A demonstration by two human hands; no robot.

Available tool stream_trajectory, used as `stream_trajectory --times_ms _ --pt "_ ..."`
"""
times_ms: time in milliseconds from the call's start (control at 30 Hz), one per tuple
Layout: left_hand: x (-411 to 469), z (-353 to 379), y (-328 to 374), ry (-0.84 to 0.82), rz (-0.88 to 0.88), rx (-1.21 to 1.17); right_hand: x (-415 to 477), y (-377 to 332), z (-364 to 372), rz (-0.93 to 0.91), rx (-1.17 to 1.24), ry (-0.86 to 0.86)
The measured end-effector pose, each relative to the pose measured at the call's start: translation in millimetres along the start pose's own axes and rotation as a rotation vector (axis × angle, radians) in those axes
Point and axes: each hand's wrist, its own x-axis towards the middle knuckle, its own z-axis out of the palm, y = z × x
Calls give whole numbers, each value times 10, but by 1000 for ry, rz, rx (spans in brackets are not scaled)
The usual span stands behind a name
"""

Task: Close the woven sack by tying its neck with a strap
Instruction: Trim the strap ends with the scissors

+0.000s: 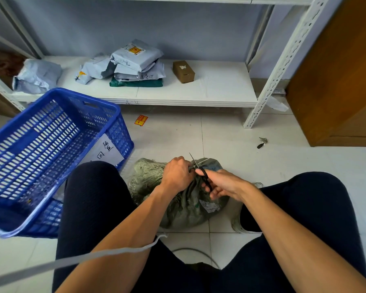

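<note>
Left hand (176, 175) fisted round sack (184, 206) neck; right hand (224, 185) grips scissors (203, 174), blades at strap (202, 160). Sack soft, floppy: hold bunched neck.

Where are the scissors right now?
In the head view, the black-handled scissors are in the right hand, blades pointing up over the grey-green woven sack's neck, beside the left hand.

Grey-green woven sack (184, 206), blue slotted basket (51, 144)
</note>
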Motion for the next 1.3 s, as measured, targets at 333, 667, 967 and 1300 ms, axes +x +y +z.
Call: stream_trajectory --times_ms 333,667,967,1300 --pt "-6 -1 20 6 4 11 16 16 63 -19 13 55" --pt "35 -62 -42 34 -101 -79 37 12 161 -103 -26 137" --pt "11 -86 -4 -1 -118 -69 21 -59 171 -114 57 107" --pt "30 -100 -77 -80 -154 -193 21 -35 93 -135 129 225"
